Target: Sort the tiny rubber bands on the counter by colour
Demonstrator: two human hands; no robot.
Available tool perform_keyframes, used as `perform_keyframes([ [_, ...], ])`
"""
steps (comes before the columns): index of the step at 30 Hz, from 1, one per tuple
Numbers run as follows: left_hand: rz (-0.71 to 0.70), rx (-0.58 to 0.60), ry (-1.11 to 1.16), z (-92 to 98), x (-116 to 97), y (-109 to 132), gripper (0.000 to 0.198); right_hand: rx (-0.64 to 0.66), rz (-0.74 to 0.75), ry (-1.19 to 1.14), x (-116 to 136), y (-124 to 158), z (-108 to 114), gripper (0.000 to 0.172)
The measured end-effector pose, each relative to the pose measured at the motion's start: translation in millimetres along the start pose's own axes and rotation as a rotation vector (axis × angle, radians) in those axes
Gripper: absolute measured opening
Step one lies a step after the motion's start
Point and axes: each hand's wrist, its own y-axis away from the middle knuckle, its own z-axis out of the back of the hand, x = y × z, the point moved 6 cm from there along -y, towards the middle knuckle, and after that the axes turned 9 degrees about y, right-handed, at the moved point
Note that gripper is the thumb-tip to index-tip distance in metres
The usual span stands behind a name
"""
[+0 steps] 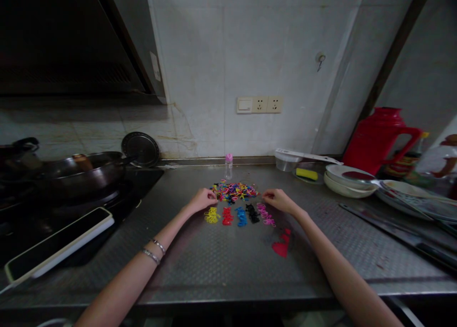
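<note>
A mixed heap of small coloured elastic bands (233, 191) lies on the steel counter. In front of it sit separate clusters of yellow bands (212, 215), red bands (227, 216), blue bands (241, 216), black bands (253, 213) and pink bands (266, 214). My left hand (203, 200) rests at the heap's left edge, just behind the yellow cluster, fingers curled together. At the right edge, behind the pink cluster, my right hand (278, 200) has its fingertips pinched. Whatever either hand pinches is too small to make out.
A small pink-capped bottle (229, 167) stands behind the heap. Leftward are a phone-like device (60, 243) and a pan (85, 174) on the stove. Rightward are a yellow sponge (306, 174), stacked bowls (348, 189), a knife (385, 224) and a red thermos (373, 139).
</note>
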Motion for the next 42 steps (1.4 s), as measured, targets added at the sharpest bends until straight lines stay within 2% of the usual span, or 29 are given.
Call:
perform_keyframes([
  [9,-0.01,-0.047,-0.034,0.1,-3,3,0.022,-0.015,0.021,0.033,5,3,4,0.027],
  [15,-0.06,-0.043,0.045,19.1,-8,7,0.024,-0.032,-0.022,0.032,-3,2,3,0.026],
  [19,-0.062,0.106,0.135,26.5,-8,11,0.025,-0.048,-0.052,0.052,-7,1,2,0.026],
  [25,-0.013,0.333,0.166,21.3,-6,19,0.025,-0.047,-0.055,0.083,-7,0,1,0.024],
  [29,0.0,0.398,0.2,18.9,-3,20,0.027,-0.057,-0.039,0.088,-5,-1,2,0.024],
  [33,0.003,0.382,0.205,22.2,-3,20,0.027,-0.051,-0.042,0.1,-5,-2,1,0.023],
  [42,0.045,0.194,0.202,29.6,5,15,0.028,-0.085,-0.028,0.132,-1,-2,1,0.025],
])
